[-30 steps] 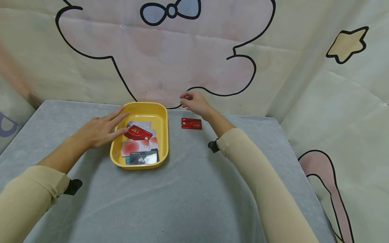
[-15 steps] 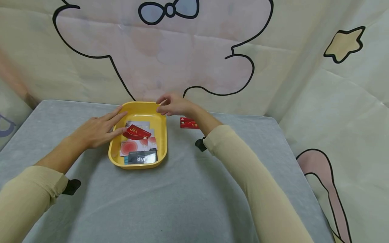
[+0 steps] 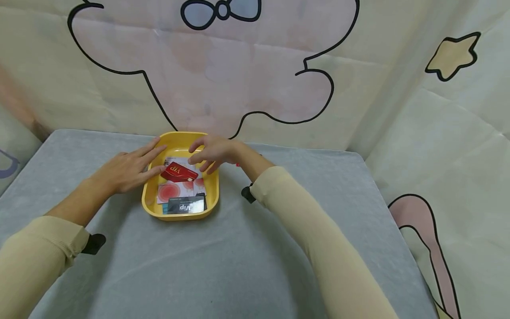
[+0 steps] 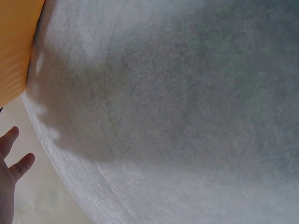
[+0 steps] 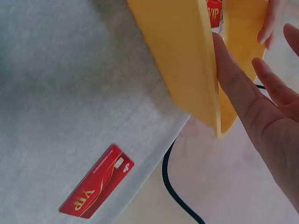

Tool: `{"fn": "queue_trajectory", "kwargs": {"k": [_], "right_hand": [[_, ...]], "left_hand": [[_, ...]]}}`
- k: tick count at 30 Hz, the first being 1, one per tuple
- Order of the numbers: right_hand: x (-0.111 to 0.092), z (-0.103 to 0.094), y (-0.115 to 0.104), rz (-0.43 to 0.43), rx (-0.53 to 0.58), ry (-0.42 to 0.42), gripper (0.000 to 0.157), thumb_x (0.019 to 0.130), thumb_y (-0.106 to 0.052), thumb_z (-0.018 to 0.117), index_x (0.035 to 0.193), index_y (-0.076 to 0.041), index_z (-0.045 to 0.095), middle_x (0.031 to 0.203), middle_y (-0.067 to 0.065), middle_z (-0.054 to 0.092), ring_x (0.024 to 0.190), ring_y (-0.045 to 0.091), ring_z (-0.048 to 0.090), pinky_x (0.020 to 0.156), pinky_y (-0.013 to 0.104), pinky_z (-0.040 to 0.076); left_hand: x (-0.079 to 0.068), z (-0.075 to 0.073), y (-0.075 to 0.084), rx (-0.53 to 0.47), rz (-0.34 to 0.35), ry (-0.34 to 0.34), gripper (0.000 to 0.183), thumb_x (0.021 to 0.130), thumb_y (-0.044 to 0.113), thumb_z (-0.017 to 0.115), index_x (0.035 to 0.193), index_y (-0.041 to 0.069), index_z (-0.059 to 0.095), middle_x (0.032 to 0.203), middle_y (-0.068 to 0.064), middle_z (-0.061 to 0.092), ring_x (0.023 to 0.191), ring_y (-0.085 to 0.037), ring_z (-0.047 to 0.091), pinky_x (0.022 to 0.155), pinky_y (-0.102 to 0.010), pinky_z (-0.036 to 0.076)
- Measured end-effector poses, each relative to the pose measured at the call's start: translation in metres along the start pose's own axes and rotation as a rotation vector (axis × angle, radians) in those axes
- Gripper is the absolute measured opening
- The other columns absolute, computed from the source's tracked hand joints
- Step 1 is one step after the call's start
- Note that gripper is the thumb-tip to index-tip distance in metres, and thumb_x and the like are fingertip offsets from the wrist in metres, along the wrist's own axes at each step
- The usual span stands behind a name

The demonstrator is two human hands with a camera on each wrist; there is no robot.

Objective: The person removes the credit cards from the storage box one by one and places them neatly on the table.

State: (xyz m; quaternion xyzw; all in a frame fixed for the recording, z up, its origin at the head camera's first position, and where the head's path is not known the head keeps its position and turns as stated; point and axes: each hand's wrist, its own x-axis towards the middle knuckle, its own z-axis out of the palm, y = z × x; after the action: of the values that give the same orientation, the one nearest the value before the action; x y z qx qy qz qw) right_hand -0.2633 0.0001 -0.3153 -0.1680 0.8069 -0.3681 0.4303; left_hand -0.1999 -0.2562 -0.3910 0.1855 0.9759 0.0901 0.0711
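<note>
A yellow tray stands on the cloth-covered table with several cards in it. Across its left rim lie the outstretched fingers of my left hand, thumb reaching over the inside near a red VIP card. Below that card are pink-and-white cards and a black Vip card. My right hand hovers over the tray's upper right part, fingers loosely bent and apart, holding nothing. In the right wrist view another red VIP card lies on the table; in the head view my right forearm hides nearly all of it.
Grey cloth covers the table. Right behind its far edge hangs a pale printed curtain with cartoon outlines, and it continues along the right side.
My right hand has moved left and toward me, from beyond the loose red card to over the tray; its forearm now covers that card. The left hand stays on the rim.
</note>
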Motion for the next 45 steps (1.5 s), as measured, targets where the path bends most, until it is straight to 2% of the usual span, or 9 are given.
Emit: {"fn": "queue_trajectory", "kwargs": {"k": [9, 15, 23, 32, 45], "right_hand": [[0.006, 0.009, -0.005, 0.064, -0.025, -0.082, 0.060, 0.093, -0.025, 0.070, 0.144, -0.009, 0.043, 0.139, 0.016, 0.051, 0.115, 0.034, 0.064, 0.092, 0.044, 0.055], [0.009, 0.013, -0.006, 0.079, -0.036, -0.118, 0.058, 0.094, -0.025, 0.069, 0.143, -0.010, 0.043, 0.136, 0.019, 0.053, 0.112, 0.035, 0.065, 0.091, 0.044, 0.055], [0.013, 0.021, -0.003, 0.091, -0.021, -0.132, 0.047, 0.096, -0.024, 0.066, 0.137, -0.011, 0.047, 0.129, 0.023, 0.056, 0.112, 0.041, 0.062, 0.093, 0.044, 0.055], [0.018, 0.030, 0.002, 0.117, -0.038, -0.118, 0.044, 0.094, -0.028, 0.068, 0.133, -0.015, 0.051, 0.126, 0.013, 0.057, 0.108, 0.034, 0.063, 0.088, 0.040, 0.057], [0.022, 0.035, 0.003, 0.093, -0.042, -0.096, 0.041, 0.094, -0.028, 0.068, 0.129, -0.015, 0.052, 0.119, 0.011, 0.060, 0.099, 0.031, 0.066, 0.085, 0.038, 0.058]], "left_hand": [[0.000, -0.002, 0.001, 0.002, 0.004, 0.002, 0.076, 0.101, 0.055, 0.041, 0.160, 0.013, 0.019, 0.165, -0.018, 0.010, 0.134, -0.051, 0.041, 0.102, -0.071, 0.034], [0.000, -0.002, 0.001, 0.001, 0.002, 0.001, 0.075, 0.101, 0.055, 0.041, 0.160, 0.013, 0.019, 0.165, -0.018, 0.010, 0.134, -0.051, 0.041, 0.102, -0.071, 0.033], [0.000, 0.000, -0.002, -0.008, 0.005, 0.004, 0.075, 0.101, 0.056, 0.039, 0.160, 0.015, 0.017, 0.166, -0.017, 0.010, 0.134, -0.051, 0.040, 0.102, -0.072, 0.032], [0.001, 0.000, -0.001, -0.009, 0.011, 0.009, 0.075, 0.102, 0.055, 0.039, 0.160, 0.014, 0.018, 0.166, -0.016, 0.008, 0.134, -0.051, 0.041, 0.102, -0.071, 0.033], [0.000, -0.001, 0.000, -0.012, 0.017, 0.011, 0.074, 0.102, 0.054, 0.039, 0.160, 0.013, 0.019, 0.166, -0.017, 0.010, 0.132, -0.051, 0.043, 0.102, -0.071, 0.033]]}}
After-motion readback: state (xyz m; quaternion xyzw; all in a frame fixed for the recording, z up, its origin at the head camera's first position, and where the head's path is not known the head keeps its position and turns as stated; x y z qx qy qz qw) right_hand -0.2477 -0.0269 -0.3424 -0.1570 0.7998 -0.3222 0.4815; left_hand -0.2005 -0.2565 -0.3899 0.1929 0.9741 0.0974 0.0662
